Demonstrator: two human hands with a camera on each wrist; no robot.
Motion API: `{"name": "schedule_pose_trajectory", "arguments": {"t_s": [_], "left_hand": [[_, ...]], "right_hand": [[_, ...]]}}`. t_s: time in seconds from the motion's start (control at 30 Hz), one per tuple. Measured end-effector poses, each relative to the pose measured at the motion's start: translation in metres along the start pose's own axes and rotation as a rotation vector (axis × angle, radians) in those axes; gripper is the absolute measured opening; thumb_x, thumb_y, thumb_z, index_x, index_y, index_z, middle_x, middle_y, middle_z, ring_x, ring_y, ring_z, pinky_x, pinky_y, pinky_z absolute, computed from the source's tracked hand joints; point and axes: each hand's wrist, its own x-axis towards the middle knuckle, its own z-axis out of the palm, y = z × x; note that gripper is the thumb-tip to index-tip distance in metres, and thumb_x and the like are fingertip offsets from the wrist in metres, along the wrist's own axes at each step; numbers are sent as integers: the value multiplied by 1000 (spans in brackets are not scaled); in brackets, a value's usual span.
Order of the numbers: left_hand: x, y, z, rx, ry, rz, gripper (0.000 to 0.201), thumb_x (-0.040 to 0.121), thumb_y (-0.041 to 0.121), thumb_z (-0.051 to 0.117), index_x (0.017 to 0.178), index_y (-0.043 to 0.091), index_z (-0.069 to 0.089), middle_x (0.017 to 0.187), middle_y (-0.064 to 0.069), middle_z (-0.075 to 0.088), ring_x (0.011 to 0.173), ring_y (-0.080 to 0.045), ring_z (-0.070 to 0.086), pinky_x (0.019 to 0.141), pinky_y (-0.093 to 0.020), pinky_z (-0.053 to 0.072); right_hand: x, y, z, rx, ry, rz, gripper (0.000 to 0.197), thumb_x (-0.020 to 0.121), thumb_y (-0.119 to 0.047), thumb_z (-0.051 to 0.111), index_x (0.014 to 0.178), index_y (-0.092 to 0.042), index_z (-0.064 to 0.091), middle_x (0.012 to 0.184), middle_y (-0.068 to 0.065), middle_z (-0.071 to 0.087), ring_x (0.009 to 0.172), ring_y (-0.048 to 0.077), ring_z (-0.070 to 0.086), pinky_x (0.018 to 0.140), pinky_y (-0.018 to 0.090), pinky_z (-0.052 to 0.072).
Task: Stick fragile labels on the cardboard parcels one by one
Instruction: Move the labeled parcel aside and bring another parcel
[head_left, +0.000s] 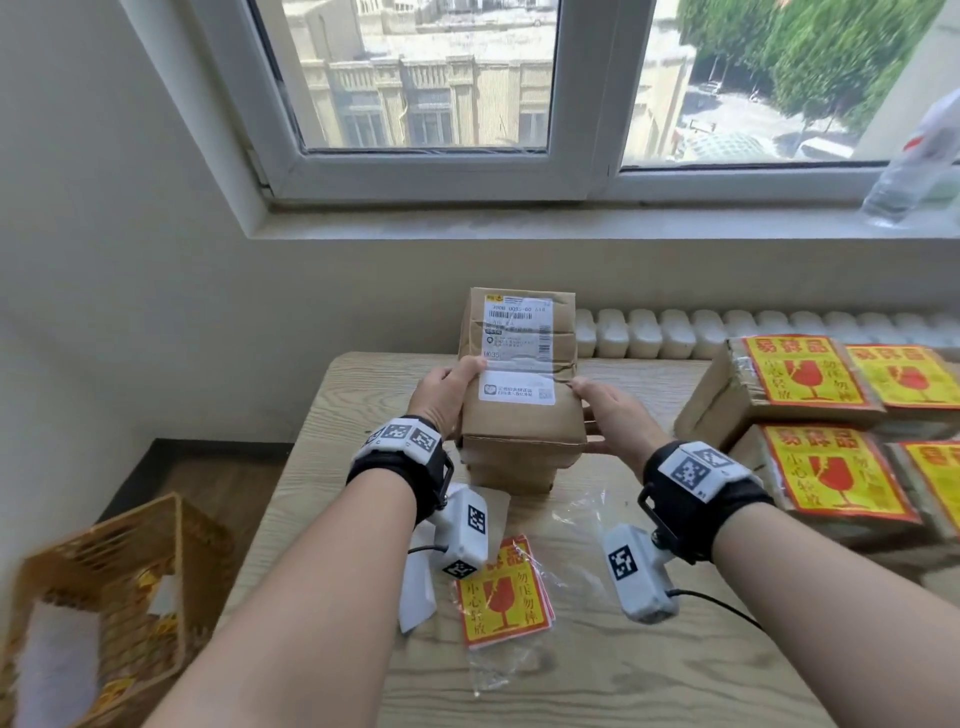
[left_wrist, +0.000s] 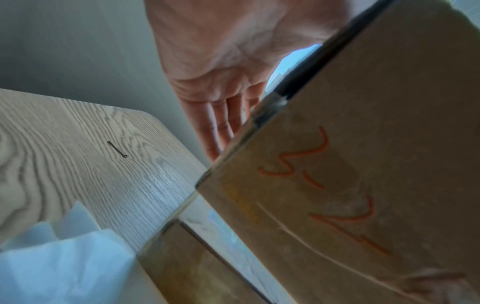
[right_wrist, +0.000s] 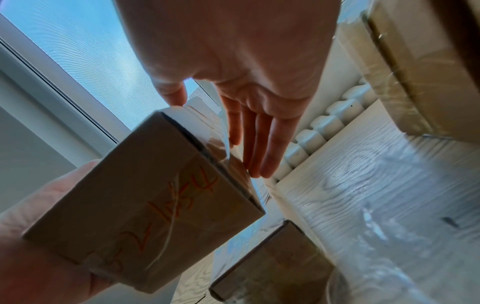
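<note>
We hold a cardboard parcel (head_left: 522, 374) lifted off the bench (head_left: 649, 670), just above a second brown parcel (head_left: 511, 467) that sits on the wood directly beneath it. Our left hand (head_left: 441, 395) lies along the held parcel's left side, thumb curled over onto the white shipping label (head_left: 517, 338) on its top face; in the left wrist view the fingers (left_wrist: 221, 121) run straight along the cardboard wall. Our right hand (head_left: 613, 410) lies along the right side with its fingers (right_wrist: 262, 144) straight and together, flat against the cardboard, thumb tip at the upper edge. So the left grip is closed round the held parcel by the thumb, and the right grip is a flat, spread palm pressing in. The underside of the held parcel (right_wrist: 145, 216) bears orange handwriting.

Nearer us than the held parcel, a stack of red-and-yellow fragile labels (head_left: 501, 592) lies on the bench, partly under a clear plastic sleeve (head_left: 571, 514). To the right of the held parcel, several labelled parcels (head_left: 795, 384) carry fragile stickers on top. To its left and lower down stands a wicker basket (head_left: 104, 597).
</note>
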Motion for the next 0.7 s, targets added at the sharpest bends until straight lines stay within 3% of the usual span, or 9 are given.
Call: {"name": "schedule_pose_trajectory", "arguments": {"t_s": [0.1, 0.17, 0.27, 0.37, 0.47, 0.6, 0.7], "left_hand": [[-31, 3, 19, 11, -9, 36, 56, 73, 63, 55, 105, 18, 65, 95, -3, 71, 85, -20, 65, 83, -39, 54], [-47, 2, 33, 29, -16, 43, 70, 59, 70, 53, 108, 21, 65, 101, -4, 72, 95, -23, 66, 93, -47, 51], [-71, -4, 54, 51, -49, 63, 70, 56, 63, 54, 108, 19, 64, 102, -7, 72, 99, -27, 66, 95, -51, 49], [-92, -11, 72, 61, -85, 66, 80, 47, 62, 59, 112, 15, 61, 105, -7, 69, 102, -28, 65, 95, -53, 50], [-116, -14, 91, 80, -100, 53, 82, 50, 70, 59, 112, 16, 62, 106, -5, 70, 104, -27, 63, 98, -54, 46], [-149, -13, 116, -6, -161, -26, 51, 84, 68, 47, 92, 20, 63, 100, -6, 66, 115, -32, 57, 106, -53, 39], [-154, -22, 129, -66, -186, -82, 62, 80, 77, 40, 93, 19, 59, 107, -11, 65, 113, -31, 58, 103, -54, 41]], "right_hand": [[-26, 5, -20, -28, 62, -45, 44, 86, -44, 53, 121, -17, 58, 115, 6, 65, 101, 21, 64, 89, 46, 55], [-40, 11, -36, -52, 96, -56, 58, 79, -43, 58, 131, -20, 52, 119, 6, 62, 101, 20, 64, 88, 45, 56], [-63, 19, -60, -6, 89, -33, 49, 86, -19, 61, 133, -16, 49, 116, 11, 64, 99, 21, 65, 84, 40, 57], [-82, 31, -82, -24, 114, -46, 41, 84, -14, 64, 123, -15, 54, 107, 7, 66, 94, 18, 65, 85, 39, 56], [-103, 43, -99, -12, 138, -59, 31, 87, -25, 64, 114, -12, 56, 99, 2, 64, 91, 15, 63, 86, 41, 56], [-132, 54, -118, 93, 104, -26, 52, 87, -56, 52, 110, -10, 60, 102, 12, 69, 97, 24, 66, 88, 45, 54], [-150, 60, -133, 158, 93, 5, 46, 95, -58, 37, 89, -17, 59, 89, 6, 65, 90, 23, 62, 89, 45, 50]]}}
